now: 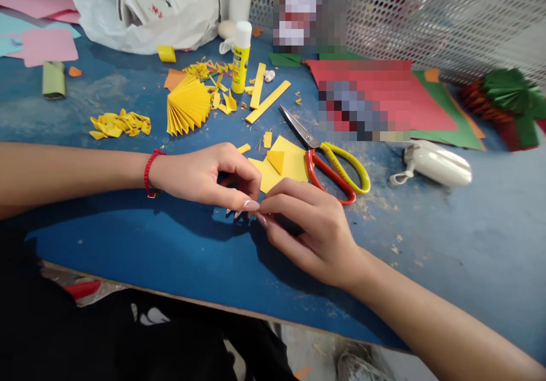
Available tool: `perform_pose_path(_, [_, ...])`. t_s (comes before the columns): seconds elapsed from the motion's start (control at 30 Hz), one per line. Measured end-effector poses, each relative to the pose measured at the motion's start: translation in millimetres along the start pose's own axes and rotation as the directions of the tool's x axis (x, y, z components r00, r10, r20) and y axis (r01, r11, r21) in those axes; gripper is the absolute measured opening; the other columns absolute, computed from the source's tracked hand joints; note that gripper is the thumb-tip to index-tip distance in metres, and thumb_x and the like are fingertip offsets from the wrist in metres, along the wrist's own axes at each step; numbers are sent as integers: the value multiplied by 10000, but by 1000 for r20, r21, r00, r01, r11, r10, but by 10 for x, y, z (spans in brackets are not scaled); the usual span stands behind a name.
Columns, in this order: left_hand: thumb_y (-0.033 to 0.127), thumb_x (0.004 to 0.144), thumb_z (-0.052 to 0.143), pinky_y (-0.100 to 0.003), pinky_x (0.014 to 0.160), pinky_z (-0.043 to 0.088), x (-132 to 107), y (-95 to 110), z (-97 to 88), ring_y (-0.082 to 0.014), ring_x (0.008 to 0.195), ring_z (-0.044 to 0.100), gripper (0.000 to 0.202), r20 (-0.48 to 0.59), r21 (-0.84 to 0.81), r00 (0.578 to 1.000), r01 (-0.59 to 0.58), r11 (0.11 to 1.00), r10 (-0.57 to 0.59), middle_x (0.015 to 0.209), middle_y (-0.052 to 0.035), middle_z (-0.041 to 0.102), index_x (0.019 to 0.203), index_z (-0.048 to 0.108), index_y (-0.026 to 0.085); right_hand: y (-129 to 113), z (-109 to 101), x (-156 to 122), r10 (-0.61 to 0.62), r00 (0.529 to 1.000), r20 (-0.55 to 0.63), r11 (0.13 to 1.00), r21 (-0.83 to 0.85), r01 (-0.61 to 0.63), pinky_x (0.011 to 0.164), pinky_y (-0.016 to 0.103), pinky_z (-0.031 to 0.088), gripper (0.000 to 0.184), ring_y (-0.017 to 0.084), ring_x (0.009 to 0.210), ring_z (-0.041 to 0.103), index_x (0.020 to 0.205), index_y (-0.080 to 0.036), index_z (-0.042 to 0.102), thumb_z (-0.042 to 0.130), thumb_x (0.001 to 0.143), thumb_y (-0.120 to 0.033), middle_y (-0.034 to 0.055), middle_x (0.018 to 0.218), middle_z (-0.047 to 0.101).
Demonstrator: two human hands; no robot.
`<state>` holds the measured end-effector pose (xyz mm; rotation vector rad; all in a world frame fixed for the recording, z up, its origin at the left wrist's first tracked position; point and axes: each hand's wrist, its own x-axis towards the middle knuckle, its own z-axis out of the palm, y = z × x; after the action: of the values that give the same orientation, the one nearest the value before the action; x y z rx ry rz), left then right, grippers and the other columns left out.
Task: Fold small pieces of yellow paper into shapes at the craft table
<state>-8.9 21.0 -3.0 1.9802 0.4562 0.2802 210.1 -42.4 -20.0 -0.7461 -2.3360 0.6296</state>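
Observation:
My left hand [209,175], with a red bracelet at the wrist, and my right hand [311,227] meet fingertip to fingertip low over the blue table [149,250]. Both pinch something tiny that I cannot make out. Just behind the hands lie yellow paper pieces [284,162] and scissors [330,162] with red and yellow handles. A pleated yellow paper fan [186,105] lies farther back, with a yellow glue stick [241,57] standing upright beyond it.
Yellow scraps [119,124] and paper strips [268,101] litter the table's back. A white plastic bag [149,8] stands at the back left. Red and green sheets [430,114] lie at the right, with a white device [437,162] and folded green paper [509,94].

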Motion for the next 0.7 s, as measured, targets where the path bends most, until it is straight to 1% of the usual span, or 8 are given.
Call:
perform_pose_path(0.17, [151, 814, 629, -196, 562, 410, 0, -13, 11, -106, 584, 583, 85, -2, 2, 1000, 3, 1000, -3, 637, 5, 650, 740, 664, 176, -28, -4, -8, -80, 997, 6, 983, -165, 80, 652, 332, 426, 157, 168, 724, 568, 889, -163, 652, 502, 935, -158, 69, 854, 671])
perform_pose_path(0.3, [137, 800, 647, -198, 578, 425, -9, -26, 13, -107, 585, 577, 65, -6, 32, 1000, -12, 999, 12, 630, 4, 635, 747, 660, 171, -38, 2, -10, -89, 996, -13, 975, -206, 84, 646, 330, 420, 156, 168, 717, 565, 875, -165, 652, 509, 937, -163, 66, 844, 674])
perform_pose_path(0.4, [179, 823, 675, -200, 581, 432, -12, -35, 9, -110, 598, 579, 47, -14, 49, 999, -28, 998, 29, 650, -5, 642, 780, 668, 162, -29, 5, -11, -90, 995, -42, 972, -221, 79, 650, 323, 419, 155, 164, 716, 564, 865, -178, 644, 509, 939, -165, 61, 843, 669])
perform_pose_path(0.57, [240, 891, 686, -166, 575, 436, -23, -57, 9, -90, 589, 596, 115, 20, 15, 1000, -20, 1000, 20, 669, -6, 667, 805, 685, 163, -46, -23, -22, -61, 996, -65, 972, -230, 45, 661, 324, 433, 144, 169, 718, 560, 859, -197, 636, 516, 935, -170, 56, 819, 653])
perform_pose_path(0.63, [243, 918, 665, -152, 572, 434, -26, -69, 8, -80, 577, 599, 140, 41, 4, 999, -28, 1000, 28, 671, -9, 676, 808, 690, 159, -43, -59, -21, -34, 998, -50, 974, -225, 22, 700, 337, 455, 118, 184, 759, 572, 879, -204, 636, 533, 928, -175, 58, 844, 663])
perform_pose_path(0.7, [248, 921, 671, -144, 573, 431, -25, -82, 4, -74, 574, 594, 150, 48, 18, 998, -39, 999, 38, 673, -12, 684, 810, 694, 149, 6, -129, -2, 6, 998, -58, 972, -236, -19, 777, 364, 475, 83, 201, 834, 596, 923, -208, 640, 558, 925, -196, 62, 905, 680])
